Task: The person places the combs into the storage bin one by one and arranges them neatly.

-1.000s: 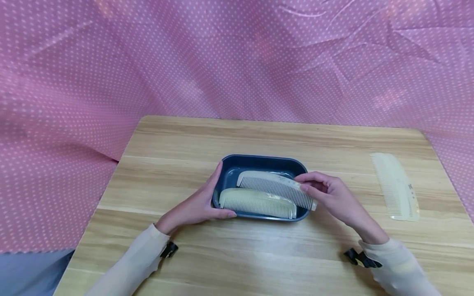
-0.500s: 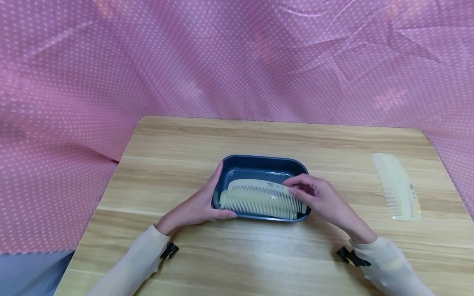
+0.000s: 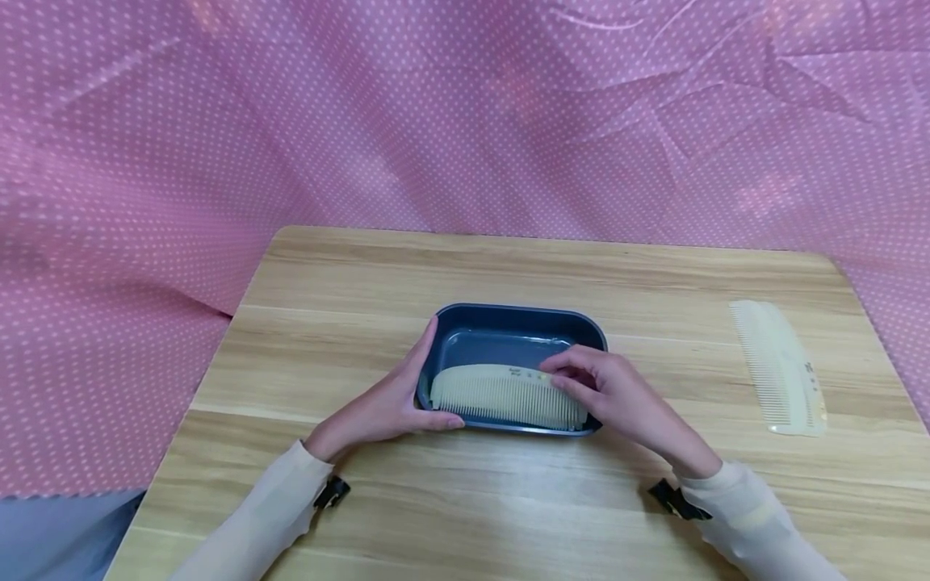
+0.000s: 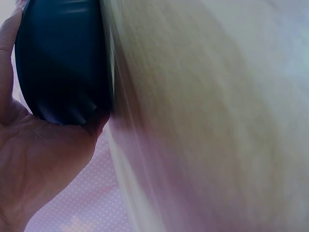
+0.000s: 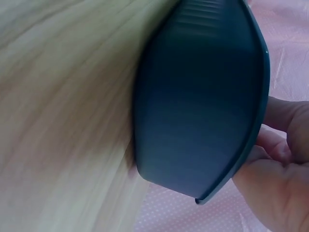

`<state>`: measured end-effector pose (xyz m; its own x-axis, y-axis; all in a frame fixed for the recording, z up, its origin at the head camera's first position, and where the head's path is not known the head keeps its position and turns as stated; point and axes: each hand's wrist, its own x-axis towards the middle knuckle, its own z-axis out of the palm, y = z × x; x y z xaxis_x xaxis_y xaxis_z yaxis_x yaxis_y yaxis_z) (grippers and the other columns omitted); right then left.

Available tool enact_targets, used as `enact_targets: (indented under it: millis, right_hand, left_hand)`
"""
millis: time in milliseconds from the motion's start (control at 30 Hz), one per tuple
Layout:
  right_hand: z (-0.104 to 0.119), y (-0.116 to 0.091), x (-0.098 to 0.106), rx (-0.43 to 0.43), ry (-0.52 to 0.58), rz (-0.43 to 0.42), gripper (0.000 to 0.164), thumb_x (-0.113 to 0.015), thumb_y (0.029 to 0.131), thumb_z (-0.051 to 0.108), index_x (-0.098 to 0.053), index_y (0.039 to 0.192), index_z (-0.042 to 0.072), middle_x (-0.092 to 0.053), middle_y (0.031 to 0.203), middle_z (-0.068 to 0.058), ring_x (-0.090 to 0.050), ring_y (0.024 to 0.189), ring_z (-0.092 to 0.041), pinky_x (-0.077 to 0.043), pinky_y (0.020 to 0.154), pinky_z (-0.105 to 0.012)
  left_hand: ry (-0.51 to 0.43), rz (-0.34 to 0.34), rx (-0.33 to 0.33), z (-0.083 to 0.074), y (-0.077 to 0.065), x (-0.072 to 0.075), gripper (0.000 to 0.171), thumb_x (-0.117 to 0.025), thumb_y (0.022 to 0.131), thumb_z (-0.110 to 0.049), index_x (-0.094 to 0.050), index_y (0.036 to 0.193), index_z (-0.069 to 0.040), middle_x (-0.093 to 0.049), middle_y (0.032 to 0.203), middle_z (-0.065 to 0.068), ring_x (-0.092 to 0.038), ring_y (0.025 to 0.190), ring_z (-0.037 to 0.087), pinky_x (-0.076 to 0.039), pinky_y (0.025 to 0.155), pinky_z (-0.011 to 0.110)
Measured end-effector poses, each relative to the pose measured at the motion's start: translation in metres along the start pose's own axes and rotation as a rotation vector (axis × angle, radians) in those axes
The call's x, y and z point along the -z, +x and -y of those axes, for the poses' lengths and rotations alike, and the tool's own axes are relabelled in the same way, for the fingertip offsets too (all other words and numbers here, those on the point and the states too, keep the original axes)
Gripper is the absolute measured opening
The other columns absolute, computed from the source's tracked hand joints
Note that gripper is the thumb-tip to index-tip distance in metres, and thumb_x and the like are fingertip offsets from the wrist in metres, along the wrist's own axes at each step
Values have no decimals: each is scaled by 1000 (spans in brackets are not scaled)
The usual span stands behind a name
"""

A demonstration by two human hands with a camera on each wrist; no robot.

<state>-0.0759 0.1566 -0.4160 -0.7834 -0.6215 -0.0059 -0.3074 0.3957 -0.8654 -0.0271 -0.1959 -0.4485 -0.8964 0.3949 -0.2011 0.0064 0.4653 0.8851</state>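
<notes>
A dark blue rectangular tray stands on the wooden table. My left hand holds its left end, thumb along the front wall and fingers at the left side; the left wrist view shows that hand cupped against the tray wall. Inside, a pale cream comb lies along the front, teeth toward me, covering a second comb beneath it almost wholly. My right hand pinches the upper comb's spine near its right end. In the right wrist view this hand is over the rim of the tray.
Another pale comb lies at the right of the table, its teeth facing left. Pink dotted cloth hangs behind the table and on both sides. The tray's back half shows bare floor.
My right hand has moved left and slightly down with its comb, from slanting across the tray's right rim to lying over the other comb inside. The left hand stays still.
</notes>
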Motion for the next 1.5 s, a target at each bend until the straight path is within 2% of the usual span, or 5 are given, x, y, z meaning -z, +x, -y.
enact_targets:
  millis: [233, 467, 900, 1267, 1500]
  right_hand:
    - [0, 1, -8, 120, -146, -18, 23, -74, 101, -7, -78, 119, 7, -75, 109, 1, -67, 91, -12, -60, 77, -30]
    - [1, 0, -11, 151, -240, -8, 27, -75, 98, -11, -77, 118, 6, -75, 114, -1, -68, 99, -14, -62, 86, -37]
    - [4, 4, -15, 210, -386, 16, 26, -73, 96, -15, -76, 115, 2, -72, 118, -6, -70, 110, -21, -61, 94, -42]
    - [5, 1, -13, 142, -259, -19, 24, -75, 100, -7, -76, 121, 4, -73, 121, -5, -69, 109, -21, -61, 92, -45]
    - [-2, 0, -10, 98, -114, -19, 25, -76, 100, -5, -75, 123, 4, -73, 118, -4, -70, 100, -16, -62, 87, -35]
  left_hand:
    - [-4, -5, 2, 1, -1, 0, 138, -93, 89, -44, 18, 170, -47, 5, 180, -15, -4, 165, 15, -17, 128, 61]
    - [-12, -3, 5, -1, -2, 0, 139, -93, 89, -46, 17, 173, -38, 4, 180, -15, -5, 165, 15, -16, 128, 62]
    - [1, -5, 18, -1, 1, 1, 139, -93, 88, -48, 17, 173, -37, 7, 180, -13, -2, 165, 17, -15, 128, 61]
    - [1, 0, 3, -3, 0, 1, 139, -93, 89, -44, 16, 174, -34, 7, 181, -8, -1, 166, 23, -15, 127, 66]
    - [-11, 2, 12, 0, 0, 0, 139, -93, 88, -45, 16, 174, -36, 7, 180, -13, -2, 165, 17, -15, 128, 61]
